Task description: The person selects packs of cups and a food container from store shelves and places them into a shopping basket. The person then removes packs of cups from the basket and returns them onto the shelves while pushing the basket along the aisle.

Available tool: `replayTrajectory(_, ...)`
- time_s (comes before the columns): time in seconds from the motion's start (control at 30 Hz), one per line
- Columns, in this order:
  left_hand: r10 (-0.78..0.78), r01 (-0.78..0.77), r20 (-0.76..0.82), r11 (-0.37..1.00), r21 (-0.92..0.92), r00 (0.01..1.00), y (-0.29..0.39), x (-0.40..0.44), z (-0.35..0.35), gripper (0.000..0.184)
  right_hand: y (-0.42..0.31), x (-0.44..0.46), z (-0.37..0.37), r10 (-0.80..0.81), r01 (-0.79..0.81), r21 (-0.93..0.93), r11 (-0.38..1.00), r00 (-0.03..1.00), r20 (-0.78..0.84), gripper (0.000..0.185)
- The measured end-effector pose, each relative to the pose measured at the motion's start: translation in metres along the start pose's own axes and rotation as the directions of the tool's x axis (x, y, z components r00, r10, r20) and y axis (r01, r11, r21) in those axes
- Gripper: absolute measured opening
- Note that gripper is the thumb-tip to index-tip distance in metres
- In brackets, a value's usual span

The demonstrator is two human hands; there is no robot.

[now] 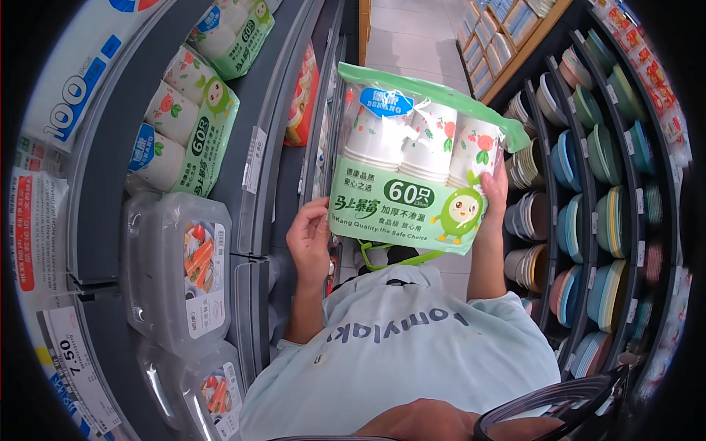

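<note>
L hand (309, 239) grips cup pack (397, 173) at lower L corner; R hand (495, 197) clamps R edge, far-side hold prob. similar; pack's up, apart from shelf (266, 88); not yet set down

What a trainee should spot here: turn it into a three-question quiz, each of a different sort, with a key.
1. Fill in: the green label on the pack of cups shows the large number ___.
2. True or false: the left hand holds the pack of cups by its edge.
3. Which wares are stacked along the picture's right side? A. shoes; B. bowls; C. umbrellas.

Key: 1. 60; 2. True; 3. B.
</note>
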State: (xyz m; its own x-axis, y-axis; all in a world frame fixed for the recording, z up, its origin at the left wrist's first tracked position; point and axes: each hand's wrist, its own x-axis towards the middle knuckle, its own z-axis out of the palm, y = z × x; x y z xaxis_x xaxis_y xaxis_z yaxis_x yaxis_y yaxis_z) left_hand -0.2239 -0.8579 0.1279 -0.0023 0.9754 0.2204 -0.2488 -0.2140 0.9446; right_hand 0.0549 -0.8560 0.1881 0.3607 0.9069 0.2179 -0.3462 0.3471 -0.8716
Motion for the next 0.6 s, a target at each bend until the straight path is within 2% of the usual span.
replayTrajectory(0.27, -0.062, 0.061, 0.031, 0.997, 0.036, 0.998, -0.005, 0.003, 0.002, 0.013, 0.0, 0.0, -0.003, -0.062, 0.062, -0.061, 0.996, 0.998, 0.009, 0.08)
replayTrajectory(0.3, 0.11, -0.115, 0.032, 0.933, 0.34, 0.993, -0.001, 0.005, 0.007, 0.02, 0.0, 0.001, -0.004, -0.081, 0.083, -0.09, 0.992, 0.996, 0.024, 0.078)
replayTrajectory(0.33, 0.271, -0.265, 0.084, 0.749, 0.607, 0.959, 0.002, 0.006, 0.012, 0.029, -0.001, 0.001, -0.001, -0.082, 0.084, -0.09, 0.992, 0.996, 0.025, 0.078)
replayTrajectory(0.37, 0.322, -0.328, 0.138, 0.666, 0.67, 0.936, -0.002, 0.005, 0.014, 0.053, -0.001, 0.0, 0.005, -0.073, 0.069, -0.109, 0.992, 0.997, -0.031, 0.076)
replayTrajectory(0.4, 0.322, -0.329, 0.14, 0.666, 0.669, 0.936, -0.001, 0.003, 0.018, 0.053, -0.001, 0.0, 0.009, -0.065, 0.053, -0.128, 0.99, 0.994, -0.088, 0.074)
replayTrajectory(0.43, 0.354, -0.447, 0.294, 0.511, 0.734, 0.888, 0.0, 0.001, 0.023, 0.06, 0.001, 0.0, 0.01, -0.032, 0.027, -0.052, 0.998, 0.995, -0.091, 0.075)
replayTrajectory(0.47, 0.354, -0.557, 0.445, 0.339, 0.759, 0.822, 0.001, 0.0, 0.028, 0.067, 0.002, -0.002, 0.013, -0.033, 0.028, -0.052, 0.998, 0.995, -0.091, 0.075)
replayTrajectory(0.5, 0.386, -0.614, 0.497, 0.294, 0.732, 0.777, -0.011, 0.0, 0.032, 0.07, 0.002, -0.005, 0.018, 0.055, -0.054, 0.01, 0.998, 0.995, -0.081, 0.076)
replayTrajectory(0.53, 0.386, -0.612, 0.495, 0.294, 0.734, 0.779, -0.019, -0.002, 0.035, 0.07, 0.004, -0.01, 0.023, 0.144, -0.139, 0.07, 0.988, 0.988, -0.064, 0.076)
replayTrajectory(0.6, 0.563, -0.582, 0.387, 0.216, 0.784, 0.73, -0.027, -0.001, 0.037, 0.061, 0.014, -0.022, 0.029, 0.164, -0.161, 0.066, 0.985, 0.986, -0.04, 0.079)
